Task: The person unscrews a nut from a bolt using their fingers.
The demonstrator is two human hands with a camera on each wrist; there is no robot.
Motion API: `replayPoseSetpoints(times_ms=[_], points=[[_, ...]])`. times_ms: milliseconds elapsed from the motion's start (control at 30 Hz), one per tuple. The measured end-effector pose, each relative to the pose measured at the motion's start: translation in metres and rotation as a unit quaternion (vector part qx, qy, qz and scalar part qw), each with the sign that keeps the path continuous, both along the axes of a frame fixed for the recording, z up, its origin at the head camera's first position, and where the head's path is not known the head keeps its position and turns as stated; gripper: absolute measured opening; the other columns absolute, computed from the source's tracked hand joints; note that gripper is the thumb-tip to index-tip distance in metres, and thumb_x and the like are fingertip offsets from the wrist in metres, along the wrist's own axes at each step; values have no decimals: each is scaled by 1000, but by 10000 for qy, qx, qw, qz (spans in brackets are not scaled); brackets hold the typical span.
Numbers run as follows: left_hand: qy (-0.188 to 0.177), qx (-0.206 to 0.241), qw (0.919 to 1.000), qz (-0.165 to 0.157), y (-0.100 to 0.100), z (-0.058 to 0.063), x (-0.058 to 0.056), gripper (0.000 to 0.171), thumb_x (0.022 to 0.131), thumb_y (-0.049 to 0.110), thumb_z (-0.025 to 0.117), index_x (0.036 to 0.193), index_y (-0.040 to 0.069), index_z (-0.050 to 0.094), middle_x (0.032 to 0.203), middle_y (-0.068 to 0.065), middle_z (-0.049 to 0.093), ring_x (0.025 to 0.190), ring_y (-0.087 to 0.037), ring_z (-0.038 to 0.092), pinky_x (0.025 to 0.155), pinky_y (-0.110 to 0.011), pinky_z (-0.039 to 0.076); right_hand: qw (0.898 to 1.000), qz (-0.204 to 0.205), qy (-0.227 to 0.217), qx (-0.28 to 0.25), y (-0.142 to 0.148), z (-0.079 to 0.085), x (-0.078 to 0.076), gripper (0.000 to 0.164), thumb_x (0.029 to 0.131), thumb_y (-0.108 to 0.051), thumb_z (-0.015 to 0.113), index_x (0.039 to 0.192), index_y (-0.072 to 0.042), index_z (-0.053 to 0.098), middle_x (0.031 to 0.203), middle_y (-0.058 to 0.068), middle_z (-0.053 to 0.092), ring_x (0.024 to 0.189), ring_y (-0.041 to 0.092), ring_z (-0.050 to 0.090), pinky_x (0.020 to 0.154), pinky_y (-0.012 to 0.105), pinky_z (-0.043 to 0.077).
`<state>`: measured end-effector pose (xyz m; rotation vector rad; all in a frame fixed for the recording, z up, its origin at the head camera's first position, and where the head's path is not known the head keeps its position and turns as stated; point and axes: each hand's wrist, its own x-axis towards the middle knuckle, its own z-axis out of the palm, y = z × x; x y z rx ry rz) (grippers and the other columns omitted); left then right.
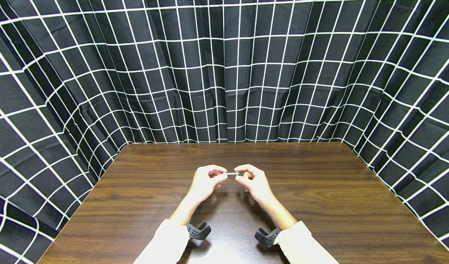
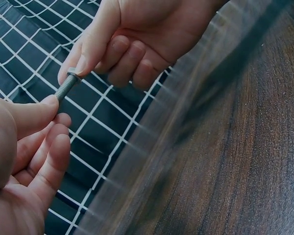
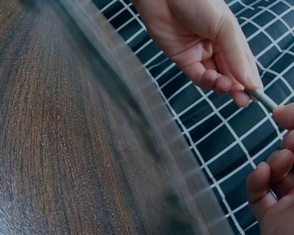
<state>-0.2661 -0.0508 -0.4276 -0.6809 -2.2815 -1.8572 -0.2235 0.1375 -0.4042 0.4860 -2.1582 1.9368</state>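
A small grey metal bolt [image 1: 231, 173] is held in the air above the table, bridging both hands. My left hand [image 1: 204, 184] pinches its left end between thumb and fingertips. My right hand [image 1: 257, 184] pinches the other end. In the left wrist view, the threaded shank of the bolt [image 2: 65, 89] shows between the two thumbs. A hexagonal piece [image 2: 73, 73] sits at the right hand's end; whether it is the head or a nut, I cannot tell. The left fingertips hide the opposite end. From the right wrist, only a short stretch of the bolt [image 3: 263, 99] is visible.
Below the hands lies a brown wood-grain table [image 1: 315, 201]. A black curtain with a white grid [image 1: 224, 61] surrounds its back and sides. Dark wrist mounts [image 1: 198, 231] are strapped to both forearms, close over the tabletop.
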Motion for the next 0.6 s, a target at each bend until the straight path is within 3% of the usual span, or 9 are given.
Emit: replayPoseSetpoints(times_ms=[200,400,600], points=[[-71,65,10000,2,0,0,1,17,82,2,74,98,-5,70,84,-12,72,68,-18,66,58,-36,57,10000,26,18,73,0,3,2,24,83,13,63,106,17,59,55,-4,43,46,6,39,46,18,37],[-43,59,10000,11,0,-1,0,14,83,2,74,96,-1,72,84,-11,72,67,-16,66,58,-32,57,9999,-33,57,97,-1,4,3,26,82,13,63,107,17,59,55,-2,43,46,4,39,47,18,37],[-75,65,9999,22,0,-1,0,16,83,1,73,98,-4,71,85,-13,72,68,-22,67,58,-34,57,9998,-199,80,33,2,-14,-10,27,84,6,68,110,10,62,55,-4,43,45,6,38,45,19,35]])
